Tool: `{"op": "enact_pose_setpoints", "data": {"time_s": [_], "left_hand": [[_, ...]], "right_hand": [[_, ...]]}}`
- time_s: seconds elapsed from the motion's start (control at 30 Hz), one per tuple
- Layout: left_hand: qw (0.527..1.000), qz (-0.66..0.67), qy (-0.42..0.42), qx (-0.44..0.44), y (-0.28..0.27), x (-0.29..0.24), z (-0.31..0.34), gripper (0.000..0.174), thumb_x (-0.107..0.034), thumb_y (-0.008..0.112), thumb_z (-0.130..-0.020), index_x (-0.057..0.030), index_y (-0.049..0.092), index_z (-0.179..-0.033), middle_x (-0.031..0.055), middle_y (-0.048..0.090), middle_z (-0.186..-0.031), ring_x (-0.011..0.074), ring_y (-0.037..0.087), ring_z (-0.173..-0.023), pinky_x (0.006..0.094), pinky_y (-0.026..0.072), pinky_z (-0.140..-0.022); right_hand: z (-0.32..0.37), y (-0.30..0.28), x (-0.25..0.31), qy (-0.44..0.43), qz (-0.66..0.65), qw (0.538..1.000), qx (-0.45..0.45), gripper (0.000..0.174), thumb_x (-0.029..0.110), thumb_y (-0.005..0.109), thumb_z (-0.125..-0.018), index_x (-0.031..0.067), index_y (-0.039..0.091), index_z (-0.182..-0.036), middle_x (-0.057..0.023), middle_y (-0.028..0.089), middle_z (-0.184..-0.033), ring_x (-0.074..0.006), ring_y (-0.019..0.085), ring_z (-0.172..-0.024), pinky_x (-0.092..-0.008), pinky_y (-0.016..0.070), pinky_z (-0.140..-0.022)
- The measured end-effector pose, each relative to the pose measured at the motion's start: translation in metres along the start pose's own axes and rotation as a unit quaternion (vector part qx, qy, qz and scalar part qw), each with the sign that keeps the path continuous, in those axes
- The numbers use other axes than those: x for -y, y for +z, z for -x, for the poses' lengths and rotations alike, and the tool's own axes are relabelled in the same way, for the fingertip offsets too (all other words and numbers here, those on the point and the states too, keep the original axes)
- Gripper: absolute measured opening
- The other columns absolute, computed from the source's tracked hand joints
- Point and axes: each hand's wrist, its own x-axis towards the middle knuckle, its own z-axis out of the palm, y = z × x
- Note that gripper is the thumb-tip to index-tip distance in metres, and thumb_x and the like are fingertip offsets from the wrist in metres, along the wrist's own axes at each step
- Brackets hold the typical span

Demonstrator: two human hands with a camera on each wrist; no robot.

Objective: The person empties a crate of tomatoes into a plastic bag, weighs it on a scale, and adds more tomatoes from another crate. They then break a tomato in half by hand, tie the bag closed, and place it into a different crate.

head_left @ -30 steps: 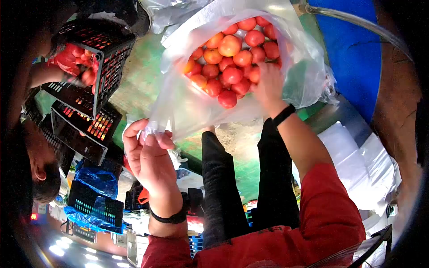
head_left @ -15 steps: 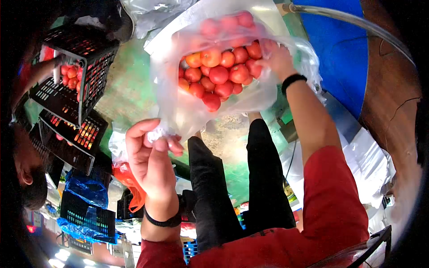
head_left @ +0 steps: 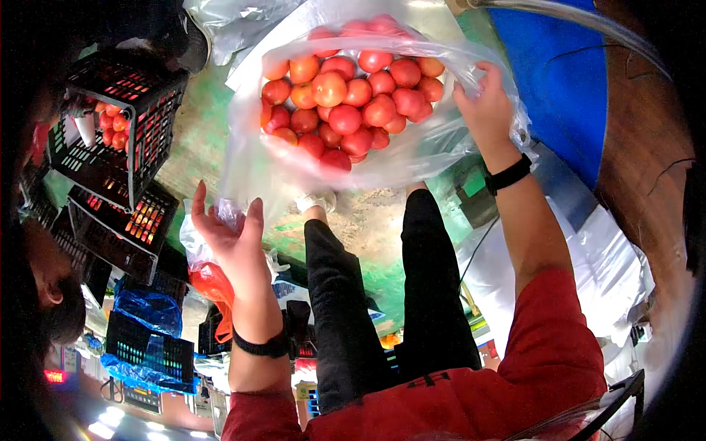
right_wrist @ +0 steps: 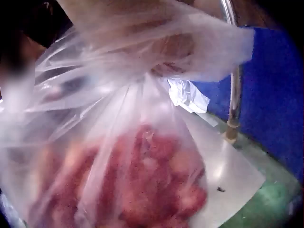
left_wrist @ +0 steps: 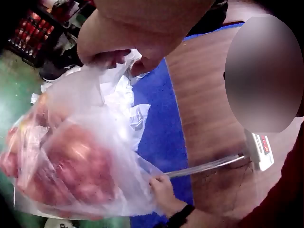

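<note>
Many red and orange tomatoes [head_left: 329, 89] fill a large clear plastic bag [head_left: 382, 165], its mouth spread wide in the head view. My left hand [head_left: 234, 246] holds a bunched part of the bag's left edge between thumb and fingers. At the opposite side, the right hand [head_left: 487, 114] grips the rim, and the left wrist view shows its fingers pinching the film. Through the plastic in the right wrist view, tomatoes [right_wrist: 161, 175] look blurred, and folds run up to the right hand, partly hidden by film.
Stacked black crates [head_left: 158, 121], some with tomatoes, stand at left beside another person. A pale flat plate [right_wrist: 228, 175] lies under the bag, near a metal pole [right_wrist: 235, 90]. Blue sheeting [head_left: 559, 88] covers ground at right. A white box with red digits [left_wrist: 259, 149] shows too.
My right hand has left the tomatoes and moved right to the bag's rim, pulling the mouth wider. The left hand stays at the left edge, its fingers more spread. The other person's arm withdrew from the crate.
</note>
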Motion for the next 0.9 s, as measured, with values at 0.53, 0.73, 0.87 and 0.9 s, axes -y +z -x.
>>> {"op": "enact_pose_setpoints", "data": {"time_s": [0.53,0.73,0.87,0.9], "left_hand": [[0.984,-0.174,-0.04,-0.018,-0.019,0.08,-0.043,0.023,-0.017,0.054,-0.08,0.0036,0.059,-0.089,0.0097,0.061,-0.069,0.0168,0.058,-0.068,0.0277,0.0434,-0.06],[0.965,-0.17,0.145,0.139,0.121,0.02,0.048,0.018,-0.016,0.053,-0.08,0.0007,0.053,-0.086,0.0171,0.058,-0.078,0.0291,0.057,-0.075,0.0404,0.0439,-0.069],[0.955,0.083,-0.048,0.281,0.142,-0.015,0.094,0.016,-0.018,0.05,-0.086,-0.0025,0.055,-0.087,0.0033,0.058,-0.071,0.0098,0.055,-0.069,0.0242,0.0436,-0.064],[0.965,0.105,-0.04,0.238,0.133,-0.02,0.09,0.018,-0.02,0.049,-0.087,-0.0033,0.056,-0.086,0.0022,0.058,-0.072,0.0096,0.054,-0.07,0.0229,0.0431,-0.065]], "right_hand": [[-0.052,-0.004,-0.045,0.053,-0.129,0.975,0.174,0.041,0.01,0.06,-0.065,0.0019,0.055,-0.105,-0.0156,0.058,-0.085,-0.0242,0.058,-0.079,-0.0324,0.0454,-0.071],[-0.058,-0.016,-0.063,0.158,-0.377,0.879,0.245,0.028,0.008,0.05,-0.07,-0.0013,0.057,-0.096,-0.0092,0.058,-0.078,-0.0185,0.053,-0.067,-0.0309,0.0421,-0.059],[-0.07,-0.025,-0.062,0.167,-0.419,0.852,0.266,0.027,0.009,0.045,-0.077,0.0003,0.054,-0.101,-0.0049,0.056,-0.078,-0.0142,0.05,-0.067,-0.0281,0.0411,-0.059],[-0.072,-0.034,-0.055,0.192,-0.456,0.833,0.249,0.026,0.01,0.046,-0.077,0.0006,0.055,-0.099,-0.0047,0.055,-0.077,-0.015,0.05,-0.067,-0.0293,0.0411,-0.059]]}}
